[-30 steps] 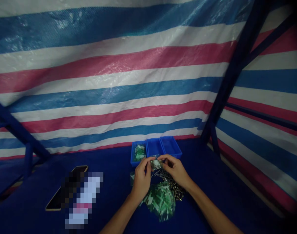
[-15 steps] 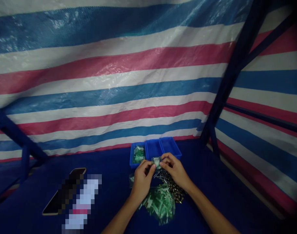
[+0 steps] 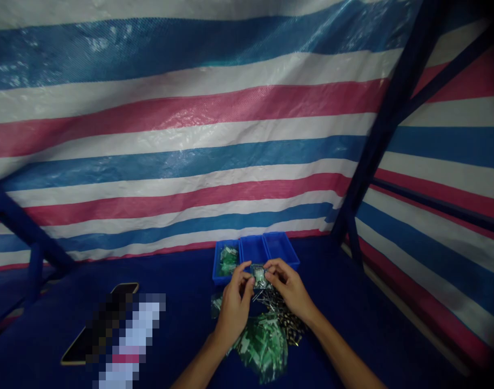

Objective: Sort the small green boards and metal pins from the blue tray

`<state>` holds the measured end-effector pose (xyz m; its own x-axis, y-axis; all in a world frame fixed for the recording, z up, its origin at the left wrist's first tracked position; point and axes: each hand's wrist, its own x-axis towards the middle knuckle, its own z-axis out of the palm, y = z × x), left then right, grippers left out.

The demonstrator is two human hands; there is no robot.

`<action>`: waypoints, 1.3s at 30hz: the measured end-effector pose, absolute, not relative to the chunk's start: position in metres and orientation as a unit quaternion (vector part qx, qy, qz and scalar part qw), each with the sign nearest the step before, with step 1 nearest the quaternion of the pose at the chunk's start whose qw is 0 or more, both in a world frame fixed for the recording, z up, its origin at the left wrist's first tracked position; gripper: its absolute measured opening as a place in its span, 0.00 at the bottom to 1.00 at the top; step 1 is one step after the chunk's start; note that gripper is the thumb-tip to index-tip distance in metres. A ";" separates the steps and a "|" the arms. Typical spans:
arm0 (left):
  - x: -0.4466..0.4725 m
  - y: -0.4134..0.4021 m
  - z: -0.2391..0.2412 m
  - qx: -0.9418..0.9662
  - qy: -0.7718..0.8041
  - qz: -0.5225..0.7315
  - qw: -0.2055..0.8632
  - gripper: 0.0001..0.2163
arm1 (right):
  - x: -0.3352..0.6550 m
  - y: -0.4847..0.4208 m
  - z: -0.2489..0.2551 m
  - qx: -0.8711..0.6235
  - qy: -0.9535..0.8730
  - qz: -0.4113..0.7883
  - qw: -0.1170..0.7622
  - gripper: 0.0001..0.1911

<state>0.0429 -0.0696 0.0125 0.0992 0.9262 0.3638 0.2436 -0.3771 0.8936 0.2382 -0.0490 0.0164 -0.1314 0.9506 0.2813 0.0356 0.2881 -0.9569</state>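
Between my two hands is a small clear plastic bag with pale, whitish-green pieces in it. My left hand pinches its left edge between thumb and fingers. At the opposite edge, my right hand grips it the same way. Under the hands lies a heap of thin silvery and brass-coloured metal pieces. Nearer to me is a pile of clear packets with green and white contents. Another small clear packet lies left of my left hand, partly hidden.
Three blue bins stand side by side behind my hands; the left one holds green and white packets. A phone and a blurred-out white strip lie on the left of the blue table. Striped sheeting hangs behind.
The view has shifted slightly. The small bag is tilted differently, its face turned more toward me, and my left fingers have shifted along its edge. Both hands still hold it.
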 end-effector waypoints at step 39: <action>0.038 -0.080 0.026 0.719 0.432 0.494 0.229 0.10 | 0.242 -0.050 0.020 -0.388 -0.603 0.507 0.479 0.19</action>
<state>0.0380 -0.0798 0.0259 0.1393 0.8476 0.5120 0.3952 -0.5217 0.7561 0.2423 -0.0500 0.0199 -0.2397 0.9531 0.1849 -0.0184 0.1860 -0.9824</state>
